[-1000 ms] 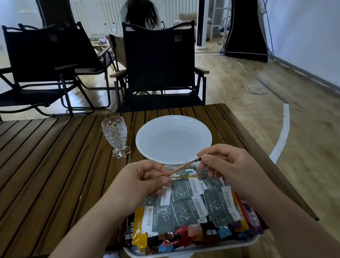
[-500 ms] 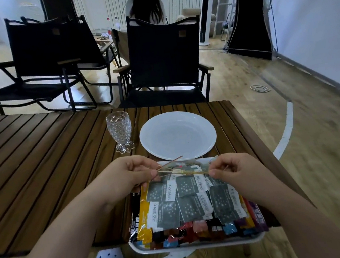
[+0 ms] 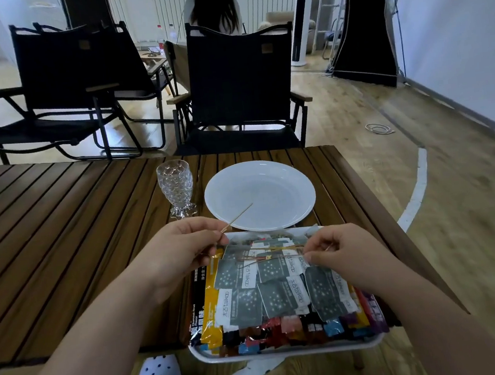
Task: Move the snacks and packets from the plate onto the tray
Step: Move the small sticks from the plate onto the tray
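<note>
Head view, person seated at a slatted wooden table [image 3: 62, 237]. One second earlier both hands held a bundle of thin sticks together just above the tray's far edge. Since then the hands have drawn apart and the bundle has divided. The left hand [image 3: 182, 249], fingers curled, pinches a single stick [image 3: 240, 215] between thumb and forefinger, its free end slanting up over the near rim of the plate [image 3: 271, 191]. The right hand [image 3: 342, 256], likewise curled in a fine pinch, holds one end of the remaining sticks [image 3: 277, 249], which now lie low across the topmost grey sachets [image 3: 270, 301]. The plate, white, is bare of snacks and sits just beyond the tray [image 3: 288, 352], whose near rim overhangs the table's edge. The snacks and packets are all heaped on the tray: sachets on top, small coloured wrapped sweets [image 3: 286, 331] along the near side, long packets at both flanks. On this evidence the transfer looks essentially finished, with only the sticks left to be laid down. Legible writing: each sachet carries a white band reading "taikoo" beside the characters 太古. The yellow packet [image 3: 210, 298] and the black packet [image 3: 195, 302] beside it bear Chinese print too blurred to read with confidence. A pressed-glass goblet [image 3: 176, 188] stands left of the plate, near but apart.
</note>
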Motion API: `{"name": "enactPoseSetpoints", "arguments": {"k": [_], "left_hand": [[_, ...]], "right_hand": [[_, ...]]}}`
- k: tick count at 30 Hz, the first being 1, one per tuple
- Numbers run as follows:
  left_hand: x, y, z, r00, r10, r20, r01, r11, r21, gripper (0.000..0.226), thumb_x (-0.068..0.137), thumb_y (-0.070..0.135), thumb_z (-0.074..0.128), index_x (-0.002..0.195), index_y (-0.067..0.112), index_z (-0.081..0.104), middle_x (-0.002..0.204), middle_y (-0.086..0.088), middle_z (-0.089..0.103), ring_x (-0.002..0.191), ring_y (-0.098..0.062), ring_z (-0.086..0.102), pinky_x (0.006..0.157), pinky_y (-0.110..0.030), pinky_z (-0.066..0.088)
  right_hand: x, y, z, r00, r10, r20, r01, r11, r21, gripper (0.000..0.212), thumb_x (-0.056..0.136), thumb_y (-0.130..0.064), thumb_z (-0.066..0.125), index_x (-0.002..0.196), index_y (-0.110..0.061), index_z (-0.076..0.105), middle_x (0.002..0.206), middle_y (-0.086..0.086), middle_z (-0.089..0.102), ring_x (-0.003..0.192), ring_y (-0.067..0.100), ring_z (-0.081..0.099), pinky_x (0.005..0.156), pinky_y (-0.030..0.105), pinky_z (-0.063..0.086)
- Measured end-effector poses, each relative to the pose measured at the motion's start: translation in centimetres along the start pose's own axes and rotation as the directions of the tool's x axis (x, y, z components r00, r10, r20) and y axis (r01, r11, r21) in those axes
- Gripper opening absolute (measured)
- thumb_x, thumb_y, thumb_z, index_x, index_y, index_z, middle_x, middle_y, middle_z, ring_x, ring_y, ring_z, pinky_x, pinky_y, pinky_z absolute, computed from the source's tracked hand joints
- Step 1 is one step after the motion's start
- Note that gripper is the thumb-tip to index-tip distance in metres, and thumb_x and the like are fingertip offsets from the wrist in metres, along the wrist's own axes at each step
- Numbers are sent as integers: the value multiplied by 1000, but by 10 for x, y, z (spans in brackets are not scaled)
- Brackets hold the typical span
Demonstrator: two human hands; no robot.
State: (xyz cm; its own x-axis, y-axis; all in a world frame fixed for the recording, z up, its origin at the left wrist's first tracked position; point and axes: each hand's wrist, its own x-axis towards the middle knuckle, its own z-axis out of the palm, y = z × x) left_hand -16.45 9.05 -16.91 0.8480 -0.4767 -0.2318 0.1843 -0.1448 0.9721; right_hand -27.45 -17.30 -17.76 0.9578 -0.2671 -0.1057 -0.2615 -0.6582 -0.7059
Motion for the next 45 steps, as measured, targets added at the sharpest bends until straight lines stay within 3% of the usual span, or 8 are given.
{"name": "enactPoseSetpoints", "arguments": {"k": [5,10,21,26,30,34,39,45], "left_hand": [[-4,0,7,991,129,34,-133,956,262,20,94,13,70,93,30,80,91,-1,78,78,-10,69,76,-26,52],[-11,-6,32,953,279,115,-295,777,556,13,89,29,75,86,42,78,90,17,71,88,2,64,72,-9,44],[-8,-26,70,872,415,260,-455,493,742,10,89,37,74,99,37,78,87,23,56,95,-3,43,83,-26,40],[-4,-34,75,826,474,306,-512,402,759,14,90,36,74,103,33,75,90,22,56,95,-8,47,85,-30,44],[-2,-33,72,844,457,282,-487,433,758,18,87,45,73,103,35,73,94,24,56,96,-3,47,86,-26,41],[0,-23,50,870,492,28,-357,590,724,38,88,58,61,122,41,63,112,22,59,109,-3,53,95,-34,50],[17,-17,-19,940,-32,-340,239,775,585,71,101,56,45,161,29,17,161,-15,34,142,-37,40,112,-59,39],[18,-36,-25,882,-451,-141,460,753,471,48,104,54,42,139,21,48,106,-2,63,94,-25,67,69,-40,58]], "right_hand": [[-2,-1,-4,999,-8,-31,7,1000,-25,8,86,-30,78,78,-31,75,70,-10,68,61,-4,57,57,16,41],[-4,-1,-9,990,21,-138,-19,1000,16,13,92,-36,68,81,-32,73,78,-3,72,74,12,67,59,22,49],[-2,11,-14,974,130,-186,-125,991,39,18,94,-36,64,79,-29,73,72,-4,73,72,12,71,69,32,59],[-1,13,-15,975,133,-177,-130,991,25,17,95,-36,65,81,-30,72,70,-9,72,65,5,70,59,22,50],[-1,17,-18,971,155,-184,-150,988,44,10,93,-34,68,85,-30,72,69,-11,72,63,-1,69,54,17,45],[-1,26,-29,915,285,-285,-270,958,91,7,95,-31,65,97,-25,69,90,-3,70,83,12,67,71,34,57],[0,36,-40,786,608,-106,-581,787,206,56,101,-56,46,133,-11,56,113,13,65,100,29,64,83,46,57],[5,40,-29,770,631,91,-632,735,244,69,99,-70,31,119,-9,58,102,12,66,101,31,65,90,48,55]]}}
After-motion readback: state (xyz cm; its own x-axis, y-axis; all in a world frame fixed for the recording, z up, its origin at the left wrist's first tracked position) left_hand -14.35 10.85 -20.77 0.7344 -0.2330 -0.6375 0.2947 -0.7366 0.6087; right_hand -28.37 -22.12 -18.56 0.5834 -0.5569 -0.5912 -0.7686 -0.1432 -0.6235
